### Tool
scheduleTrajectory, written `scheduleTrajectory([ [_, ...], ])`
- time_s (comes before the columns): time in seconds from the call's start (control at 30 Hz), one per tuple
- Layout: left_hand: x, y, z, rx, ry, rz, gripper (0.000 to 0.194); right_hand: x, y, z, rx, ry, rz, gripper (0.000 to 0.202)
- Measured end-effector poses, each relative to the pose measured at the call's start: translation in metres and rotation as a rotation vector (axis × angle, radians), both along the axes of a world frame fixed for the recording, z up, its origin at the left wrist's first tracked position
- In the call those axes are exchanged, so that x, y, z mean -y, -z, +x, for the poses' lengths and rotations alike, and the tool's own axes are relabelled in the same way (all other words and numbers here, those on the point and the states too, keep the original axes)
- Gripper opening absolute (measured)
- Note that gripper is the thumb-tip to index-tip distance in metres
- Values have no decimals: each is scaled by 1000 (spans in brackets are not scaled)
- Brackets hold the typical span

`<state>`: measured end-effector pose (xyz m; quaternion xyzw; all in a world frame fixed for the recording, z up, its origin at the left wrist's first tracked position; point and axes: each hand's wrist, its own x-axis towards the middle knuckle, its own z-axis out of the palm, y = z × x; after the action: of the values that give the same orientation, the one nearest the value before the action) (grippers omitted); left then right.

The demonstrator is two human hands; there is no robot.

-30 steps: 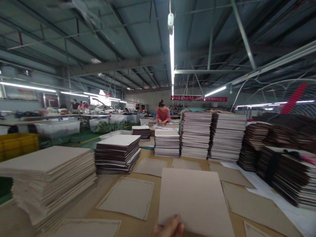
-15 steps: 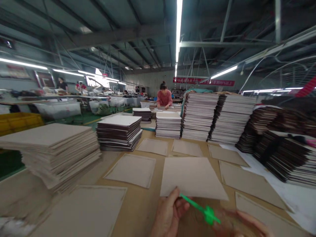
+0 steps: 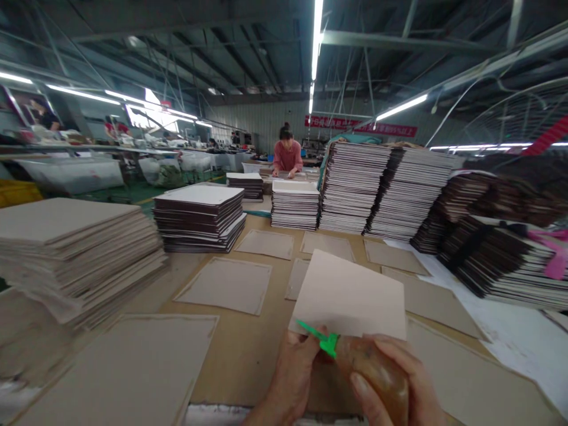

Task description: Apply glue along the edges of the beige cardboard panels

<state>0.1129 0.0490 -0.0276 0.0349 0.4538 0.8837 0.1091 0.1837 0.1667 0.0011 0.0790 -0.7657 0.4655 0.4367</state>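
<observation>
My left hand [image 3: 295, 367] pinches the near left edge of a pale board [image 3: 355, 293], which is held tilted above the table. Wrapped round an amber squeeze bottle [image 3: 375, 373] is my right hand [image 3: 408, 373]. The bottle's green nozzle [image 3: 328, 343] points left, its tip lying at the board's near left corner. Below and around the held board, several flat grey-beige boards [image 3: 228, 284] lie spread on the brown table surface [image 3: 248, 355], with marks along their edges.
At the left rises a stack of beige boards [image 3: 80, 254]; a dark-edged stack [image 3: 199, 219] stands beyond it. Tall stacks [image 3: 355, 183] fill the back right, with bundled dark-edged pieces [image 3: 488, 254] nearer. A person [image 3: 287, 154] leans over the far end.
The held board has turned and tilted up. The bottle has come left and into clear view, its nozzle now at the board's near left corner. The camera view has shifted slightly.
</observation>
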Motion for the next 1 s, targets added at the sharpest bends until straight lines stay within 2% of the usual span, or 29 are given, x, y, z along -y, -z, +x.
scheduleTrajectory([
  [0.13, 0, 0, 1, -84, 41, -95, 25, -4, 0, 0, 10, -19, 40, 28],
  [0.37, -1, -8, 5, -13, 39, -18, 27, -13, 10, 3, 29, -51, 182, 29],
  [0.57, -1, -14, 7, -45, 93, -35, 29, -26, 6, 0, -74, -55, 408, 36],
  [0.7, -1, -20, 7, -53, 97, -31, 28, -29, 3, 1, -64, -48, 465, 36],
  [0.8, -1, -18, 6, -112, 100, -52, 27, -31, 0, -1, -83, -33, 455, 36],
  [1.0, -1, -4, 3, -123, 120, -181, 30, -31, -7, -4, -67, -21, 358, 32],
])
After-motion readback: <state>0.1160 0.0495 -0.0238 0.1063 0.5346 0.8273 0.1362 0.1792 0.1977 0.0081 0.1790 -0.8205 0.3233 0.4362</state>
